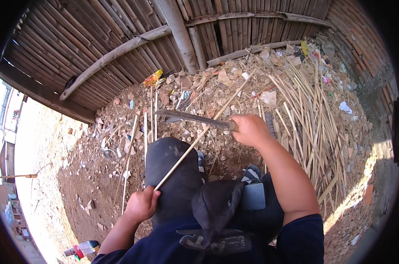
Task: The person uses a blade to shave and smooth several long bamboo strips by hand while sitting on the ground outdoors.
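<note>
My left hand (142, 203) is closed round the near end of a long, pale bamboo strip (180, 160). The strip slants up and away to the right, passing over my dark-trousered left knee (169, 154). In my right hand (251, 130) is the handle of a long-bladed knife (188, 116), its dark blade pointing left. Blade and strip cross a little left of my right fist; whether they touch I cannot tell. A grey rectangular object (254, 196) rests on my right thigh.
A heap of split bamboo strips (311, 127) lies to the right, with several loose strips (133, 145) on the left. Rubble and litter (221, 79) cover the ground. Beyond stand a bamboo-slat wall (120, 39) and, at right, a brick wall (362, 44). A bottle (81, 249) lies lower left.
</note>
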Demonstrator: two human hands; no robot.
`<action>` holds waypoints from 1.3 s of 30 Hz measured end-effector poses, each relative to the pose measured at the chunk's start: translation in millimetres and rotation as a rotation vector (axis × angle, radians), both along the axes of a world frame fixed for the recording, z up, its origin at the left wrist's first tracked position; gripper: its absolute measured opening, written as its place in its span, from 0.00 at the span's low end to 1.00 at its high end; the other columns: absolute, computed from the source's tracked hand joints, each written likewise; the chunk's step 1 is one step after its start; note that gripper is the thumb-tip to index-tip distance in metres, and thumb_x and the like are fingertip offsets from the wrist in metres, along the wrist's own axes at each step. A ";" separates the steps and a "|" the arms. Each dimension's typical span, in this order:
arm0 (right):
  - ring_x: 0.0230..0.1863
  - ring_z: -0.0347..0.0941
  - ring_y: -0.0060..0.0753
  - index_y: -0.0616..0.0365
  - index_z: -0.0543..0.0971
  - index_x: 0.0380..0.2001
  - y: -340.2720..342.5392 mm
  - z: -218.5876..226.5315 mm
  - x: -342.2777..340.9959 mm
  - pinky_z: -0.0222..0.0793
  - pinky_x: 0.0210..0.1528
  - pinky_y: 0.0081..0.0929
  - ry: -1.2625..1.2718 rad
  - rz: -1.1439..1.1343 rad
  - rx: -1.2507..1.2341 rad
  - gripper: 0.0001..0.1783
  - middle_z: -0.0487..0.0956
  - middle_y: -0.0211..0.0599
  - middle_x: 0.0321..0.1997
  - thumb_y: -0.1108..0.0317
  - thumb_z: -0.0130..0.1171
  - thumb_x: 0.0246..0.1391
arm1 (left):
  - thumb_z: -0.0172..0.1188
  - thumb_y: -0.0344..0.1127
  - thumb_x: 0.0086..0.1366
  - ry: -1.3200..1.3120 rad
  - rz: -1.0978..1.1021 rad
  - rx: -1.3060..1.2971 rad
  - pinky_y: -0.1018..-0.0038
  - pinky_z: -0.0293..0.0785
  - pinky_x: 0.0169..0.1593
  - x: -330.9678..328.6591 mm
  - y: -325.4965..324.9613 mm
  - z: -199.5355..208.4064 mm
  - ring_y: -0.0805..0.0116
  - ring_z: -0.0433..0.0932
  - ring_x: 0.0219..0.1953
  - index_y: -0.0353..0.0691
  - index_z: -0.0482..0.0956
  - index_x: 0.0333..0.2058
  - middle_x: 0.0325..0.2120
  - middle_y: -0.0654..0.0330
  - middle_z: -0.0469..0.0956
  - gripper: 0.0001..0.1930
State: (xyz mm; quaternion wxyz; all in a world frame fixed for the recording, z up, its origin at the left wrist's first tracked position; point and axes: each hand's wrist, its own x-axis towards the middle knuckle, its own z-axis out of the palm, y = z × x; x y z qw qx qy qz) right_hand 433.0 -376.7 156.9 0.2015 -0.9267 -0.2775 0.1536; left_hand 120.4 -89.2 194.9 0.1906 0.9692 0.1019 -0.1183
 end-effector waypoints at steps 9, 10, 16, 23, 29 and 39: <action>0.42 0.81 0.57 0.56 0.83 0.43 -5.7 13.8 -10.8 0.77 0.47 0.48 0.013 -0.071 -0.049 0.17 0.84 0.52 0.37 0.63 0.65 0.49 | 0.51 0.46 0.75 0.049 0.012 -0.033 0.46 0.75 0.31 4.8 2.3 6.6 0.37 0.79 0.25 0.39 0.70 0.34 0.20 0.44 0.78 0.16; 0.43 0.81 0.58 0.58 0.83 0.43 -6.6 12.9 -8.6 0.77 0.48 0.48 0.023 -0.054 -0.026 0.18 0.84 0.53 0.37 0.63 0.66 0.49 | 0.52 0.45 0.74 0.030 0.001 -0.034 0.46 0.74 0.31 6.3 3.3 4.8 0.36 0.78 0.25 0.38 0.70 0.33 0.19 0.43 0.76 0.16; 0.47 0.80 0.59 0.55 0.82 0.49 -15.3 2.2 12.9 0.75 0.51 0.48 0.049 -0.254 0.047 0.22 0.84 0.55 0.41 0.63 0.65 0.49 | 0.53 0.43 0.73 0.026 0.028 -0.049 0.45 0.72 0.31 3.7 5.1 1.9 0.36 0.77 0.25 0.38 0.70 0.32 0.17 0.44 0.74 0.15; 0.45 0.80 0.57 0.55 0.83 0.45 -25.3 -13.8 22.5 0.76 0.49 0.46 0.083 -0.252 0.072 0.19 0.84 0.53 0.40 0.64 0.63 0.47 | 0.53 0.44 0.74 0.009 -0.004 -0.045 0.45 0.73 0.30 9.8 3.3 -2.3 0.36 0.78 0.24 0.38 0.70 0.32 0.17 0.43 0.76 0.16; 0.42 0.81 0.58 0.55 0.83 0.42 -7.8 7.8 -1.3 0.76 0.48 0.47 0.070 -0.103 0.003 0.17 0.84 0.52 0.38 0.63 0.63 0.47 | 0.53 0.44 0.74 0.043 0.002 -0.031 0.46 0.73 0.31 5.4 6.5 -1.8 0.35 0.78 0.25 0.37 0.71 0.31 0.17 0.43 0.75 0.16; 0.48 0.81 0.57 0.58 0.79 0.57 -40.2 -21.4 32.2 0.76 0.53 0.43 0.046 -0.295 0.104 0.30 0.84 0.55 0.46 0.58 0.67 0.50 | 0.52 0.44 0.74 0.072 0.046 -0.243 0.52 0.73 0.33 14.1 16.9 6.4 0.40 0.79 0.27 0.35 0.73 0.30 0.20 0.44 0.75 0.18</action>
